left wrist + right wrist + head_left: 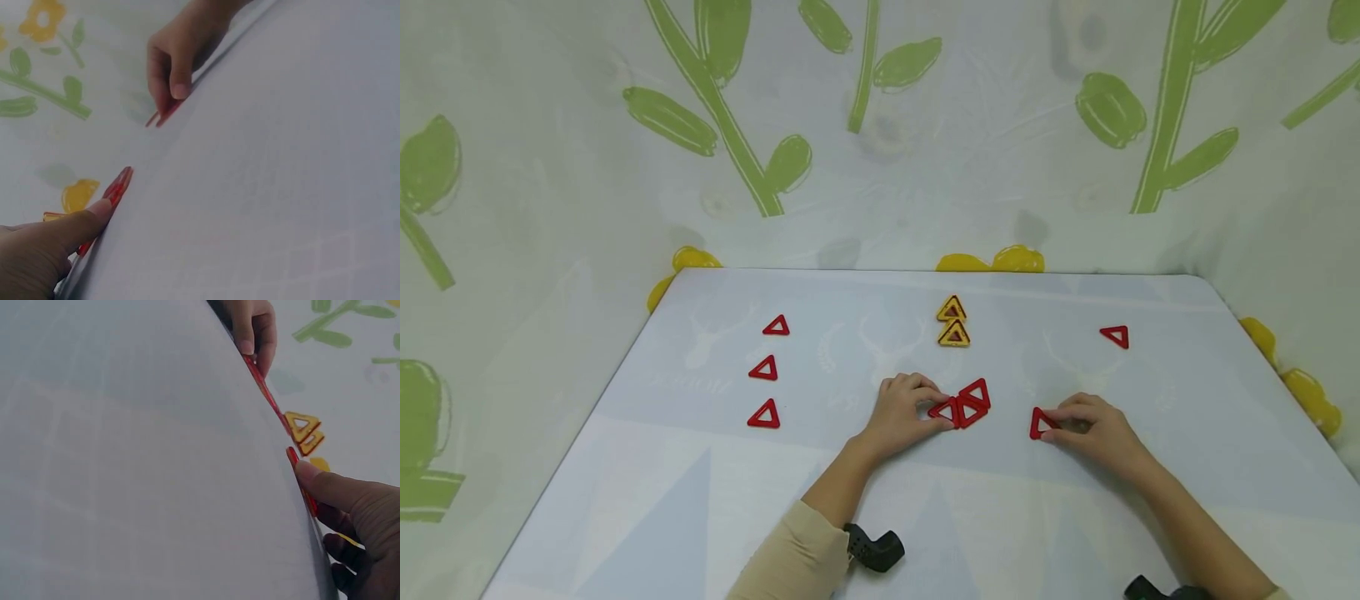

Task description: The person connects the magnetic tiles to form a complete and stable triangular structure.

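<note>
My left hand [904, 417] pinches a red triangle tile [943, 412] between thumb and fingers. That tile sits edge to edge with two more red triangles, a lower one [972, 411] and an upper one [977, 392], forming a small cluster. To the right, my right hand [1093, 429] pinches another red triangle [1037, 423] by its right side, a short gap away from the cluster. In the right wrist view this tile [294, 457] is seen nearly edge-on under the thumb. Part of each pinched tile is hidden by fingers.
Two yellow triangles [953, 334] with dark centres stand in a column behind the cluster. Several red triangles [763, 367] line up at the left, and a single one [1116, 336] lies at the far right. The white patterned table [647, 467] ends at a printed backdrop.
</note>
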Available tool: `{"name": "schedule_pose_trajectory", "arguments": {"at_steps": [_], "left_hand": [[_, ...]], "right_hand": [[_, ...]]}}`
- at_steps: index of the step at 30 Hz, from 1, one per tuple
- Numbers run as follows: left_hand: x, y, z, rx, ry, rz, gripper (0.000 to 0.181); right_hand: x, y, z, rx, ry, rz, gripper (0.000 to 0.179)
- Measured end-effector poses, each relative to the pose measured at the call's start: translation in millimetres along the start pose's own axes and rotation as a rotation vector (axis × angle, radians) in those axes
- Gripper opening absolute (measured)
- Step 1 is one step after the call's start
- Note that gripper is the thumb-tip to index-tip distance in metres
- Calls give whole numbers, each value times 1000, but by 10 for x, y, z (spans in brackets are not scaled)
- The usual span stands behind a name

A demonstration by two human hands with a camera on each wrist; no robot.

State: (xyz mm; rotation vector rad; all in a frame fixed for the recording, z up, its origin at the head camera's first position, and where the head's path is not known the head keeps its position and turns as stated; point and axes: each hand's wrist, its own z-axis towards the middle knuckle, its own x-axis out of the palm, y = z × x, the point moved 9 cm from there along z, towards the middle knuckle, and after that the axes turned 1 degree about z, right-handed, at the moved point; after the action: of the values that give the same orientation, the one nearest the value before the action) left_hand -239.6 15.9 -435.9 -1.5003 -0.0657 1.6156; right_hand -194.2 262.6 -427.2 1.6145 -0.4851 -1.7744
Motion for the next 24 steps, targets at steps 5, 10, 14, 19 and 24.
{"name": "schedule_pose_trajectory", "arguments": {"at_steps": [5,10,14,19,24], "left_hand": [[-16,-24,3,0,-9,6,33],[-31,-38,-5,-4,-12,-14,32],[-23,-31,-11,-10,-9,-18,32],[-24,-31,-7,-11,-14,-17,31],[-29,-34,-5,-7,-17,-7,31]], "right_hand": [[59,39,19,-10,13,23,27],[117,104,25,-23,23,49,27],[159,177,37,-51,21,58,26],[227,251,64,-71,35,43,25],[290,323,95,-129,29,55,25]]}}
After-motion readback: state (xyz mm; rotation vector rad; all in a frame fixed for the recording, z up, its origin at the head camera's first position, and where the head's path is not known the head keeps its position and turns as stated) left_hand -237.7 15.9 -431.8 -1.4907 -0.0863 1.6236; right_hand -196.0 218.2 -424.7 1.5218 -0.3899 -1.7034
